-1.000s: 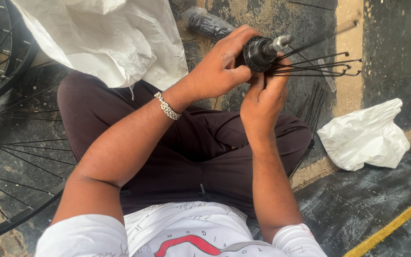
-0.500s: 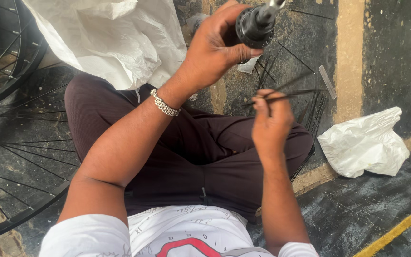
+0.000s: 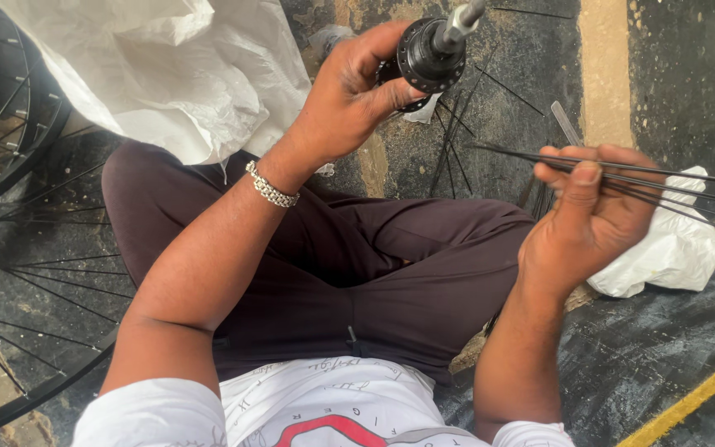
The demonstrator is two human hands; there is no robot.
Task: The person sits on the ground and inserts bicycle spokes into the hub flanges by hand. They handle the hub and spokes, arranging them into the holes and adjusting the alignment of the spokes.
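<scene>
At the far left we are seeing spoked wheels (image 3: 10, 248) lying on the dark floor (image 3: 664, 364), and beside them a big white sack (image 3: 167, 74) is resting above our lap. Our left hand (image 3: 349, 99), with a bracelet (image 3: 271, 185) at the wrist, is closing around a black hub (image 3: 430, 55), holding it raised with its silver axle pointing up and right. To do this well, we judge we should be keeping the hub steady and its flange holes facing us. The hub is looking round, black and ribbed at its rim. Further right, our right hand (image 3: 589, 215) is pinching a bundle of thin dark spokes (image 3: 672, 186) fanning out rightward, well apart from the hub. A crumpled white bag (image 3: 672, 257) is lying behind that hand.
</scene>
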